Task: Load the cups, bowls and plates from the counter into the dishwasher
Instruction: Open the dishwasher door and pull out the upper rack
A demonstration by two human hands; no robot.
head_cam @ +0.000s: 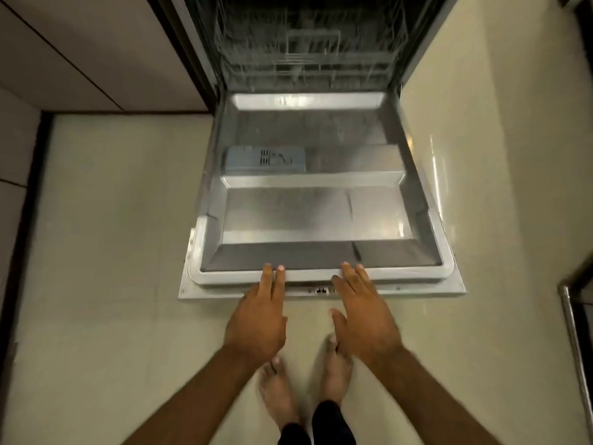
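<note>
You stand on a pale, glossy tiled floor (pixel 112 220), with flat cabinet panels (pixel 80 59) on your left. The dishwasher (pixel 205 59) is straight ahead of you, and its door (pixel 288 216) is folded down flat towards your bare feet (pixel 279 390).

Your left hand (pixel 256 319) is palm down, with straight fingers (pixel 267 277) held close together. Their tips lie over the pale rim at the door's near edge. Your right hand (pixel 365 322) is also palm down, its fingers (pixel 351 277) straight and slightly spread, with the thumb out to the side and the tips over the same rim. Neither hand grips anything. You cannot tell whether the fingertips press the rim or hover just above it.

The door's inner face is dull steel with stepped panels. A grey detergent compartment (pixel 264 159) sits on its left half. Inside the tub, a wire rack (pixel 308 59) shows, dim and blurred.
</note>
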